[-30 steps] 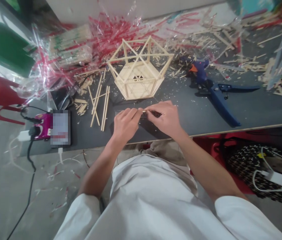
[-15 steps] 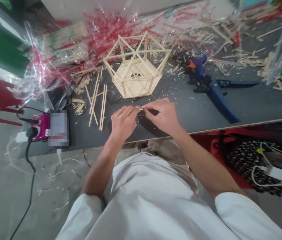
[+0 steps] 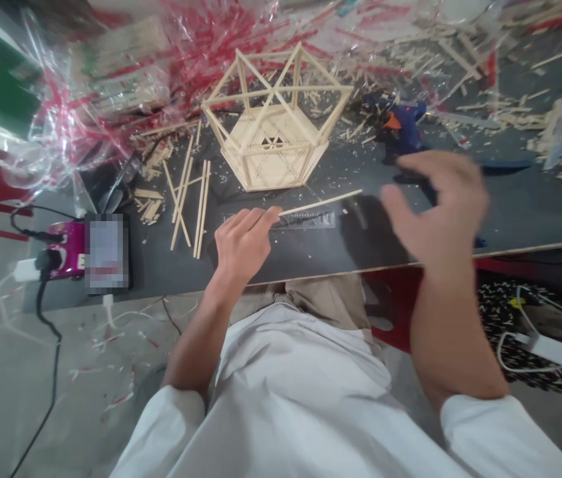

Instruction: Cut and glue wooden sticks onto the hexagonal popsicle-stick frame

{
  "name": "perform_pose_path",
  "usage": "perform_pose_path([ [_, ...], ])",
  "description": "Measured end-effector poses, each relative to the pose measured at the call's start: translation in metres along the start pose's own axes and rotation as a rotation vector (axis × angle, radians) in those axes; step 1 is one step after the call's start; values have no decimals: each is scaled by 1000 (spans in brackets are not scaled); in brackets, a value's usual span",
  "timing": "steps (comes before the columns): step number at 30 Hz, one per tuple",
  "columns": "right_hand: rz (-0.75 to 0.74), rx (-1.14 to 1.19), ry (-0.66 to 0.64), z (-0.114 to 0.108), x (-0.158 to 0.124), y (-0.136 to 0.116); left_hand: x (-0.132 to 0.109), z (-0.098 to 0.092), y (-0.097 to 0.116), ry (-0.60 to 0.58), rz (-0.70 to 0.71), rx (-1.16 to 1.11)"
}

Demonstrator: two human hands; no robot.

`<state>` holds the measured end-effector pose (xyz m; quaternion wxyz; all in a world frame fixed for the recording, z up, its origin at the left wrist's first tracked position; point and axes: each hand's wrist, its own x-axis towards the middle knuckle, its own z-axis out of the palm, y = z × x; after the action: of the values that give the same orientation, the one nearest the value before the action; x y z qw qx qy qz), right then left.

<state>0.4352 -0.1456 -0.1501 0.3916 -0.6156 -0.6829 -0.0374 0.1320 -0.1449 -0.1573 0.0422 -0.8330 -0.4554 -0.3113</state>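
Note:
My left hand (image 3: 244,240) is closed on one end of a thin wooden stick (image 3: 328,201), which points right and slightly up. Beneath the stick a clear plastic ruler (image 3: 323,221) lies on the dark tabletop. My right hand (image 3: 442,202), a little blurred, hovers over the blue-handled cutter, thumb and fingers apart and holding nothing. Most of that cutter is hidden; its dark blade (image 3: 504,168) shows to the right. Just beyond the hand lies a blue glue gun (image 3: 409,126) with an orange trigger. A six-sided stick frame (image 3: 273,186) stands behind my left hand.
Loose sticks (image 3: 202,209) and short offcuts (image 3: 148,207) lie left of my left hand. A phone (image 3: 106,255) rests beside a purple power strip (image 3: 66,251) with cords. Red and clear plastic wrappers (image 3: 201,53) and wood scraps cover the back of the table (image 3: 281,262).
My right hand has left the stick and moved right to above the cutter, opening its fingers. The stick stays in my left hand, more of it now visible. The view has shifted slightly.

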Motion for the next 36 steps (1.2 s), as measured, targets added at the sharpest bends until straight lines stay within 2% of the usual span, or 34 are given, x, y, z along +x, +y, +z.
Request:
perform_pose_path([
  [1,45,-87,-12,-10,0,21,0,1,0,21,6,-9],
  [4,259,-267,-254,-34,-1,70,0,4,0,48,5,-34],
  [6,396,-326,-460,-45,-1,83,1,5,1,67,9,-48],
  [8,449,-347,-585,-51,2,84,1,5,2,105,21,-48],
  [12,369,-395,-641,-56,8,75,3,5,3,129,24,-29],
  [17,317,-564,-671,-62,13,66,2,4,6,64,-4,-35],
  [22,256,-734,-797,-84,16,56,-2,2,10,91,-39,-49],
  [25,339,-618,-895,-105,13,47,-4,1,11,119,-42,-59],
  [28,437,-405,-958,-115,7,25,-4,1,12,166,-29,-62],
  [30,454,-310,-975,-110,5,2,-3,0,13,184,-27,-75],
  [33,397,-165,-1012,-88,6,-35,-3,-1,15,203,-29,-80],
  [36,253,5,-1078,-64,11,-65,-3,-2,16,218,-41,-55],
])
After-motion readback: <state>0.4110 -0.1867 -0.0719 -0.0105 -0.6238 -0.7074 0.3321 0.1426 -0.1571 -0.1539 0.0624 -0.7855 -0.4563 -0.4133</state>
